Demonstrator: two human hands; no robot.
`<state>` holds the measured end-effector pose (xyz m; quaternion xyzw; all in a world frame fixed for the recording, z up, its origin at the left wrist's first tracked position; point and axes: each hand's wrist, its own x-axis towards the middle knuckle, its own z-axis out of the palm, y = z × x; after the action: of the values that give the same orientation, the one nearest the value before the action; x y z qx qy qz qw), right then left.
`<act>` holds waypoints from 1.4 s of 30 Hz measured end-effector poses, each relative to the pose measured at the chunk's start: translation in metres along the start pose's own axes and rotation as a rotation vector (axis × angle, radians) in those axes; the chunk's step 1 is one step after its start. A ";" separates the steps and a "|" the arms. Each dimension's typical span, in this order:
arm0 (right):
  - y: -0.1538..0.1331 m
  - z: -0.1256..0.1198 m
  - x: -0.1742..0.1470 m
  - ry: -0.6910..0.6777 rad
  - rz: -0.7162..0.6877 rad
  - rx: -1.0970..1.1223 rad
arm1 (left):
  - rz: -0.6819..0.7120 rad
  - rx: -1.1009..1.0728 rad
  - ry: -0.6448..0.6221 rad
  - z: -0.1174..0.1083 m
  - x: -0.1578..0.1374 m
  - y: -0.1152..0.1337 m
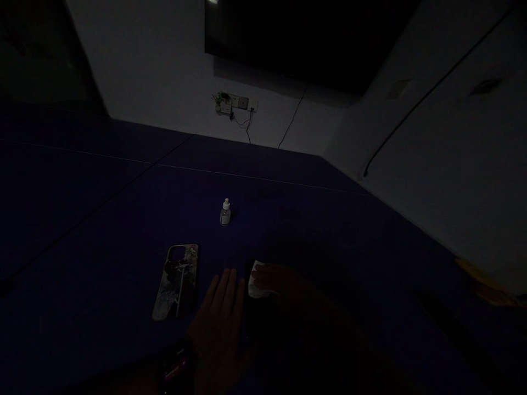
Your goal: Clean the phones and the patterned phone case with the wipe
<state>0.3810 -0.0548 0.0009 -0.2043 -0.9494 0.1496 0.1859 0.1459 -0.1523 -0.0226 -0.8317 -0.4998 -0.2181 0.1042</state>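
Note:
My left hand (220, 323) lies flat with fingers stretched forward, against the left edge of a dark phone (256, 321). A watch with a lit screen (177, 370) is on that wrist. Over the upper part of the phone, my right hand (275, 278) presses a white cloth or tissue (258, 282) under its fingers; the dim light hides much of this hand. To the left of my left hand lies a patterned phone case (177, 282), its camera cutout at the far end. Beyond both hands stands a small bottle (225, 213) with a pale cap.
The dark blue table (102, 219) reaches to the wall. A yellowish packet (488, 282) lies at the right edge, near a dark long object (448, 318). Wall sockets with cords (239, 102) sit below a large black screen (304, 38). The room is very dim.

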 end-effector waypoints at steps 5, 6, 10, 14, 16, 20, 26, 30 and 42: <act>0.004 0.002 0.006 -0.015 0.137 -0.070 | -0.018 0.006 0.011 0.001 0.001 0.001; 0.003 0.003 0.009 -0.036 0.089 -0.061 | -0.010 0.007 0.009 0.001 0.001 0.001; -0.001 -0.001 0.009 -0.042 -0.074 0.036 | 0.009 0.001 -0.008 0.000 -0.001 0.000; 0.002 -0.006 -0.004 0.026 0.143 -0.042 | 0.001 0.001 0.031 0.003 -0.001 0.000; 0.002 -0.003 0.000 0.003 0.191 -0.092 | 0.003 0.014 0.070 0.003 0.000 0.001; -0.004 0.004 0.013 -0.079 0.034 -0.066 | 0.041 0.028 0.070 0.002 0.001 0.001; -0.002 -0.002 0.003 0.014 0.083 -0.097 | -0.022 0.025 0.005 -0.002 0.001 0.003; -0.005 0.000 0.016 -0.049 0.120 -0.149 | 0.005 0.014 0.023 0.000 0.001 0.001; 0.003 -0.010 -0.021 0.035 0.232 -0.162 | -0.007 -0.007 0.044 0.000 0.000 0.001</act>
<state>0.4037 -0.0595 0.0026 -0.3294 -0.9250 0.0892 0.1670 0.1465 -0.1526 -0.0221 -0.8253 -0.4995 -0.2386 0.1114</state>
